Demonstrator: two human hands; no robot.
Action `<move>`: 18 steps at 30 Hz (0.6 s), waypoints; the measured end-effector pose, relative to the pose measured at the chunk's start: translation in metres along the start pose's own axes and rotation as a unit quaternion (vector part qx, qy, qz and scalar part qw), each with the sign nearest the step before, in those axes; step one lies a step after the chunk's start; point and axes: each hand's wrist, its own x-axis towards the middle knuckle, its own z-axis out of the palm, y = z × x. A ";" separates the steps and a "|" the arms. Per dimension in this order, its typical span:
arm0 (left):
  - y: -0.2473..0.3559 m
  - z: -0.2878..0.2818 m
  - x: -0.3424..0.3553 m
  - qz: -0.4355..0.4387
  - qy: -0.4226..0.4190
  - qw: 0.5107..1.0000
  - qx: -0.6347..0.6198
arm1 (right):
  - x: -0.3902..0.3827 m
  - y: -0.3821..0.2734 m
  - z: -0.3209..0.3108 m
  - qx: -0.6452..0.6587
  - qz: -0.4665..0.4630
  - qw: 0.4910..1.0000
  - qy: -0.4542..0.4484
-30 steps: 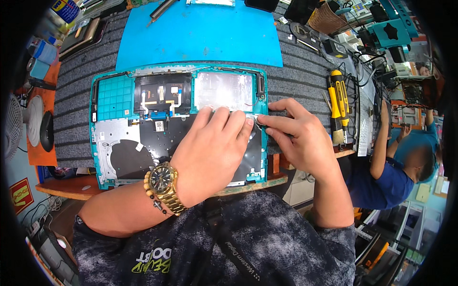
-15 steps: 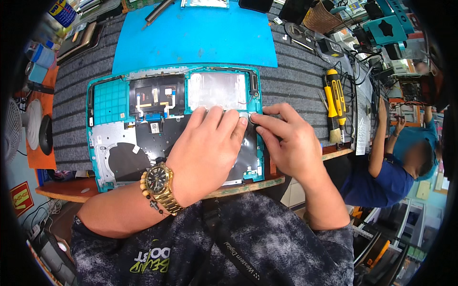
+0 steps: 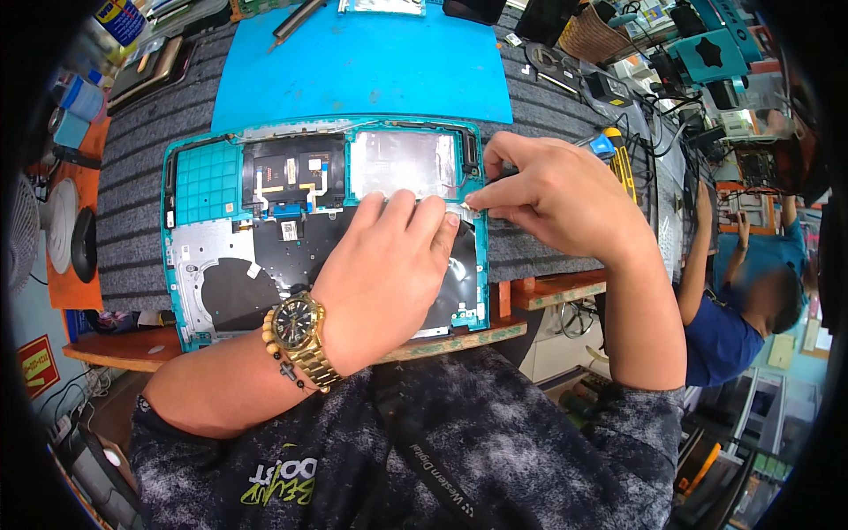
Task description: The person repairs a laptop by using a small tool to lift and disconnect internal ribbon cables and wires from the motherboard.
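A teal laptop chassis (image 3: 206,181) lies inside-up before me, with black film, a silver plate and white ribbon cables showing. My left hand (image 3: 384,274) rests on its right half, fingers stretched out and lying together; their tips reach the lower edge of a pale rectangular panel (image 3: 402,163). Over the chassis's right edge, my right hand (image 3: 570,199) is closed in a pinch. Thumb and forefinger meet beside a small whitish piece (image 3: 465,206), close to the left fingertips. Whether they grip that piece or something else is too small to tell.
A blue mat (image 3: 362,66) covers the striped grey cloth (image 3: 132,208) beyond the chassis. Right of my right hand lies a yellow-and-black screwdriver (image 3: 622,163), partly covered. A black mouse (image 3: 84,247) sits at left. A co-worker (image 3: 729,331) is at far right.
My right hand has tilted and shifted up and right, its forearm swinging outward over the brush and part of the screwdriver. The left hand stays on the chassis.
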 end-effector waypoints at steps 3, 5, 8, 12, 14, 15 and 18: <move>0.000 0.001 -0.001 0.001 0.007 1.000 -0.002 | -0.002 -0.004 0.000 -0.060 -0.032 0.998 0.017; -0.001 0.000 -0.002 0.000 0.014 1.000 -0.006 | -0.009 -0.011 0.003 -0.089 -0.039 0.995 0.029; -0.001 0.002 -0.003 -0.009 0.014 1.000 -0.014 | -0.021 -0.022 0.017 0.033 0.071 0.996 0.035; -0.001 0.005 -0.005 -0.009 0.025 1.000 -0.008 | -0.034 -0.031 0.031 0.094 0.128 0.985 0.067; -0.001 0.005 -0.005 -0.008 0.025 1.000 -0.014 | -0.036 -0.032 0.034 0.099 0.127 0.984 0.080; -0.001 0.005 -0.005 -0.007 0.028 0.999 -0.013 | -0.037 -0.032 0.035 0.101 0.125 0.983 0.087; -0.001 0.005 -0.005 -0.010 0.029 0.999 -0.017 | -0.036 -0.031 0.036 0.104 0.128 0.983 0.084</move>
